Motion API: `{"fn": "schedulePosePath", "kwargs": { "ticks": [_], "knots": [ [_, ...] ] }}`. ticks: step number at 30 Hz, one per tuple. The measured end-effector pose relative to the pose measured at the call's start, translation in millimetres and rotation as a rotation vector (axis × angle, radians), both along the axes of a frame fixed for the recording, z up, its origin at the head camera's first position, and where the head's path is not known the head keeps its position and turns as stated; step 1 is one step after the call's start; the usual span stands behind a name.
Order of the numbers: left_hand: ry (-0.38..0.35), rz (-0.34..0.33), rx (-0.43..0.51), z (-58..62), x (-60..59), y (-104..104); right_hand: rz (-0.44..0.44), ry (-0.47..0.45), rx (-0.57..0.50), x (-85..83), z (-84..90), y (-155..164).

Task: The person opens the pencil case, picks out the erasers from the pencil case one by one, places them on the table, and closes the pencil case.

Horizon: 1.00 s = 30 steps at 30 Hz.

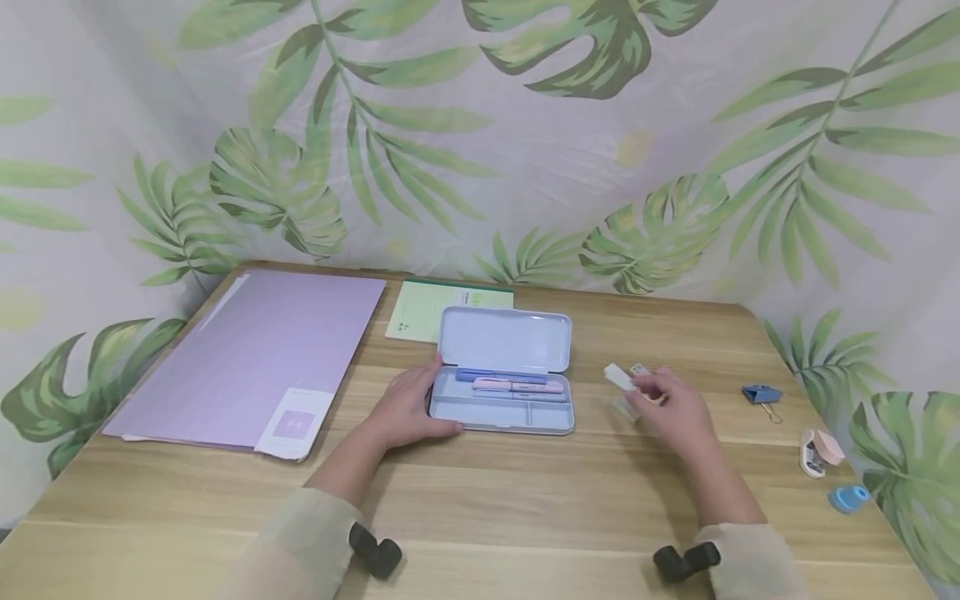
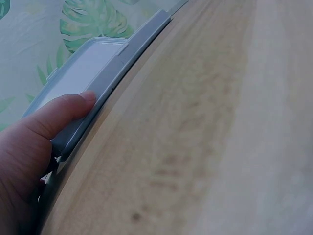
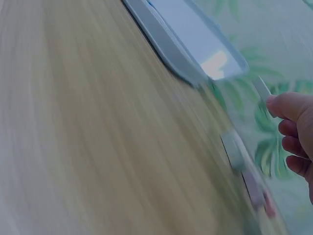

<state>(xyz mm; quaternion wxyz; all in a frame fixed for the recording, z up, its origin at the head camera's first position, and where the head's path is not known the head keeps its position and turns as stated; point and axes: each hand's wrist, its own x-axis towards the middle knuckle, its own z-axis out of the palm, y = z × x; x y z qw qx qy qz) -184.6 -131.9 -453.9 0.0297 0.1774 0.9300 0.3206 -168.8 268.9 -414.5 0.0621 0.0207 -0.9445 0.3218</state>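
An open light-blue pencil case [image 1: 517, 428] lies mid-table, lid [image 1: 504, 339] laid back, with a pink pen [image 1: 517, 386] and a blue pen [image 1: 498, 375] inside. My left hand [image 1: 427, 400] grips the case's left end, thumb along the front rim. In the left wrist view the thumb [image 2: 73, 105] presses on the case's edge [image 2: 117, 63]. To the right of the case, my right hand [image 1: 643, 385] pinches a small white eraser-like block [image 1: 619, 377] just above the table. The blurred right wrist view shows curled fingers [image 3: 293, 132] on a thin white piece [image 3: 262, 88] beside the case [image 3: 190, 39].
A purple folder [image 1: 247, 358] covers the table's left side; a green notepad [image 1: 427, 308] lies behind the case. A small clear item [image 1: 626, 408] sits under the right hand. A blue binder clip [image 1: 761, 394], a pink-white gadget [image 1: 817, 452] and a blue round piece [image 1: 847, 498] lie far right.
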Motion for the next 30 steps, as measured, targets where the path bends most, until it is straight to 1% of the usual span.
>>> {"fn": "schedulePosePath", "kwargs": {
  "ticks": [3, 7, 11, 14, 20, 23, 26, 28, 30],
  "knots": [
    [-0.002, 0.0, 0.0, 1.1, -0.2, -0.1, -0.08, -0.035, 0.022, 5.3, -4.4, 27.8],
    [-0.002, 0.002, -0.004, 1.7, -0.4, -0.7, -0.15, -0.07, 0.033, 10.9, -13.1, 52.4],
    [0.005, 0.0, -0.008, 1.3, -0.3, -0.9, -0.175, -0.102, 0.031, 13.9, -21.8, 65.9],
    [0.012, 0.0, -0.007, 0.1, -0.5, -0.3, -0.164, -0.123, 0.039, 14.4, -26.8, 72.5],
    [0.016, -0.001, 0.004, -1.0, -0.3, 0.4, -0.139, -0.151, 0.053, 14.3, -29.1, 76.4],
    [0.013, -0.001, 0.003, -1.5, -0.4, 0.5, -0.148, -0.163, 0.062, 14.3, -28.0, 77.2],
    [0.012, -0.003, 0.001, -2.2, -0.6, 0.5, -0.17, -0.18, 0.052, 12.4, -23.1, 75.1],
    [0.011, -0.003, 0.006, -2.2, -0.6, 0.4, -0.179, -0.167, 0.03, 8.0, -17.6, 68.7],
    [0.012, -0.002, 0.008, -2.5, -0.6, 0.2, -0.157, -0.15, -0.001, 0.8, -10.3, 57.8]
  ]
}}
